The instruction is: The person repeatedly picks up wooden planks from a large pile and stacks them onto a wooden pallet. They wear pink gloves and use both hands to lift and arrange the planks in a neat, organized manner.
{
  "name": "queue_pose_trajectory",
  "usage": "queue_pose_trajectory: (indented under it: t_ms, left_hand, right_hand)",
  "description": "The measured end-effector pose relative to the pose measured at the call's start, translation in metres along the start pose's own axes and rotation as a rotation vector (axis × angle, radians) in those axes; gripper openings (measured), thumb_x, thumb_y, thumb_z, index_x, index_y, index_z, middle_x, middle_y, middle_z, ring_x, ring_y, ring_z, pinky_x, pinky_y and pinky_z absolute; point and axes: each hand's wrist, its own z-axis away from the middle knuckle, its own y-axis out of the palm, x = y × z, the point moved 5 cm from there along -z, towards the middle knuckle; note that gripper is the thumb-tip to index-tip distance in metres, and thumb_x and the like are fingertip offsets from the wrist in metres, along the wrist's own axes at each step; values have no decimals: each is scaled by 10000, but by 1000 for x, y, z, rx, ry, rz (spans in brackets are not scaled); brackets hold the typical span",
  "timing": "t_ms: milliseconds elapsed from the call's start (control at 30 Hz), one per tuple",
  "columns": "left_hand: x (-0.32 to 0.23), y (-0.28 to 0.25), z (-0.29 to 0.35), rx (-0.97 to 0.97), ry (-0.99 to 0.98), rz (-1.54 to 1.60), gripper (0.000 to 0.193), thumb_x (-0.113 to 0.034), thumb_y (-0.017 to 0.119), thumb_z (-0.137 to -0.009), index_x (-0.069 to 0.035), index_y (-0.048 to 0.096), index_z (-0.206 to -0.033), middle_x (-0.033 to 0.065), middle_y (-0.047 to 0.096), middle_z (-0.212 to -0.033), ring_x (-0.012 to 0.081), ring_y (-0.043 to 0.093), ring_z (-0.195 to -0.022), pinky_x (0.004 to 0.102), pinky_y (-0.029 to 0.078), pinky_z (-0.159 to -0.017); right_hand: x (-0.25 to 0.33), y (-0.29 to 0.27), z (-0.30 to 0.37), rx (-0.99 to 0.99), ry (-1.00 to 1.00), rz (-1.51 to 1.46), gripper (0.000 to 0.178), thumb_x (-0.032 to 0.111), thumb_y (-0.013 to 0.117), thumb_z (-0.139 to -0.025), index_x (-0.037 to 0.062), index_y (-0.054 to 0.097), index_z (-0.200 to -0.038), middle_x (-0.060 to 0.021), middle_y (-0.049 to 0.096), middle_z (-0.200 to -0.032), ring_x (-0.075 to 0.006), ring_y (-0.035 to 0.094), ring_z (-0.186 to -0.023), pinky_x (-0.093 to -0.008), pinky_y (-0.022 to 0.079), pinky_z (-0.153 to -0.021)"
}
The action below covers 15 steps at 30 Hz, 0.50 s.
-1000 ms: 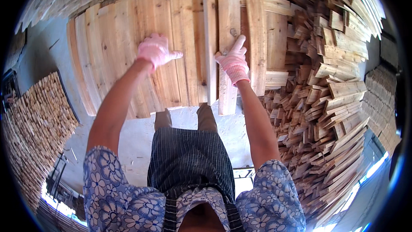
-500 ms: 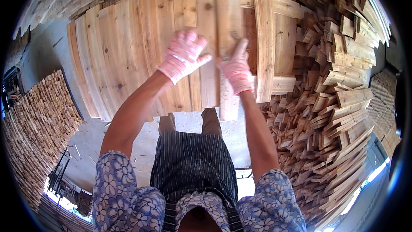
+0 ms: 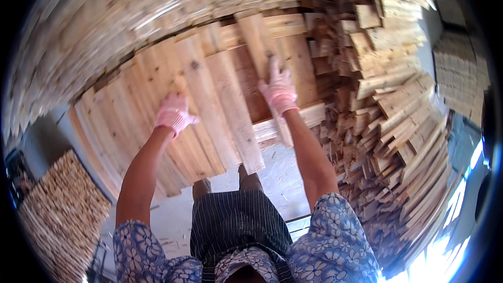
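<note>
Both of my hands wear pink-and-white knitted gloves. My left hand [image 3: 174, 114] lies over the row of planks [image 3: 149, 107] with its thumb apart and holds nothing. Further right, my right hand [image 3: 279, 90] rests on a narrow plank [image 3: 253, 31], fingers stretched along it and thumb near its left edge. Between my hands a shorter loose plank [image 3: 237, 107] lies aslant, its near end jutting past the row. A dark reddish gap [image 3: 247, 76] shows between that plank and the one under my right hand.
Loose offcuts and boards [image 3: 387, 120] form a heap on the right. A long stack of boards [image 3: 131, 26] runs across the far side. At the lower left stands another stack of wood [image 3: 65, 209]. Grey floor [image 3: 277, 173] shows by my feet.
The view has turned, so the planks now slant. My right hand has gone from the shorter loose plank to the plank on its right. My left hand has moved left across the row.
</note>
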Motion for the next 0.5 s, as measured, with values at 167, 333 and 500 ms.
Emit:
queue_pose_trajectory:
  t_ms: [167,333,500]
  left_hand:
    - [1,2,4,17,-66,-13,882,-566,889,-710,-22,547,-1315,239,593,-1291,386,613,-1195,444,521,-1022]
    - [6,1,0,82,-114,38,910,-536,897,-721,-21,508,-1363,244,560,-1350,382,573,-1271,449,498,-1063]
    - [6,-1,1,161,-211,-1,965,-532,890,-734,-19,448,-1422,243,508,-1424,383,544,-1312,437,485,-1084]
  right_hand:
    - [48,30,44,142,-73,-207,806,416,641,-958,290,211,-1628,-340,444,-1389,-530,515,-1264,-554,472,-1047]
    - [29,-2,30,240,-116,-269,764,396,670,-933,275,298,-1590,-333,468,-1362,-487,558,-1231,-547,491,-1021]
    - [-69,-146,-18,-253,-3,-333,794,406,703,-892,210,346,-1573,-332,554,-1287,-484,565,-1226,-538,487,-1027]
